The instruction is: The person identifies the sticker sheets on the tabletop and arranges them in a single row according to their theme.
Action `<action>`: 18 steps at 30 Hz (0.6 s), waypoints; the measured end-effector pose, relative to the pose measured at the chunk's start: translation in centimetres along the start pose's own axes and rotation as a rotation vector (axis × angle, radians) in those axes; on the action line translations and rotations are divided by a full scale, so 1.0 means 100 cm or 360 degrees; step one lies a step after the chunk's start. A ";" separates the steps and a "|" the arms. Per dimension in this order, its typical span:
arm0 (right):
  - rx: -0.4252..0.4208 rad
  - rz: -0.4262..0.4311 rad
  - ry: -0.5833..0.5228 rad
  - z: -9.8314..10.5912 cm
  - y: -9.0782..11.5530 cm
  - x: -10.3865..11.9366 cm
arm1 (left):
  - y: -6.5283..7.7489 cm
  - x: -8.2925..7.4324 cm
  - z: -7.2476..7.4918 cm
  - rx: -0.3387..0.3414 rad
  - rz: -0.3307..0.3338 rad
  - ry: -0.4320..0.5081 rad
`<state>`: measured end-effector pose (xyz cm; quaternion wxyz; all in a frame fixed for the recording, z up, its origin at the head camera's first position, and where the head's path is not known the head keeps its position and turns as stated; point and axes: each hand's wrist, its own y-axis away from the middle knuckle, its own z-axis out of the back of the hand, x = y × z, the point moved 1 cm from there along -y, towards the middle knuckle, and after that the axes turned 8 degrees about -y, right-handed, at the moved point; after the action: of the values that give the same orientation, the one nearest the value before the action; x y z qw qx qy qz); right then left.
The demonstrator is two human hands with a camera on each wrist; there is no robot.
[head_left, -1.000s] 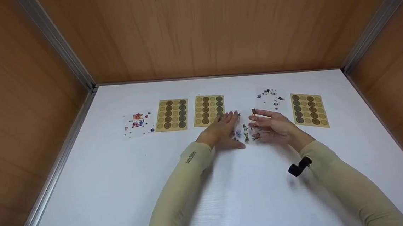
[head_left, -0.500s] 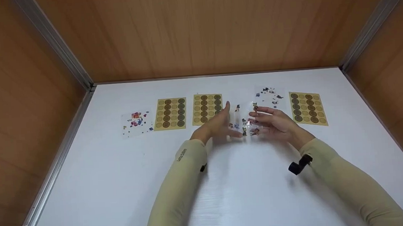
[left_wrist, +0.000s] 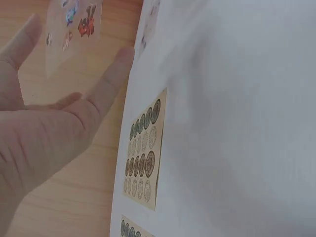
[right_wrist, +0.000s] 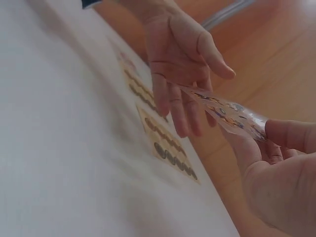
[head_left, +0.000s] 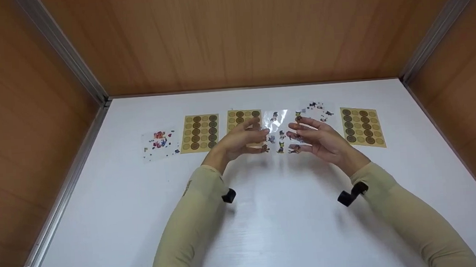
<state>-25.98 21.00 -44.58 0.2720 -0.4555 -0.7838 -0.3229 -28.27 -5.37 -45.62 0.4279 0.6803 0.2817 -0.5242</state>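
Observation:
My right hand point(head_left: 331, 143) holds a clear sticker sheet point(head_left: 281, 135) above the table, printed with small colourful cartoon figures. In the right wrist view its thumb and fingers pinch one end of the sheet point(right_wrist: 229, 112), which is seen nearly edge-on. My left hand point(head_left: 236, 143) is spread at the sheet's left edge, fingertips right at that edge in the head view. From the left wrist, the fingers of the left hand point(left_wrist: 54, 128) stand apart, with the sheet point(left_wrist: 74, 34) beyond them and no grip on it visible.
Two tan sheets of round stickers point(head_left: 200, 132) point(head_left: 233, 119) lie left of centre, a third tan sheet point(head_left: 362, 127) at the right. Clear sheets with small coloured stickers lie at the far left point(head_left: 160, 141) and back right point(head_left: 320, 111). Wooden walls point(head_left: 231, 37) enclose the white table point(head_left: 270, 231).
My left hand has moved left and opened out, away from the middle of the sheet. The right hand has raised the sheet and tilted it, and it now catches the light.

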 end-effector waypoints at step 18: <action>0.0131 -0.0079 -0.0114 -0.024 -0.018 -0.038 | 0.042 0.021 0.031 -0.0236 -0.0043 0.0073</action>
<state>-25.61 16.42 -46.25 0.2543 -0.4357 -0.8166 -0.2805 -25.58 -10.22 -46.70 0.4634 0.6546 0.3387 -0.4920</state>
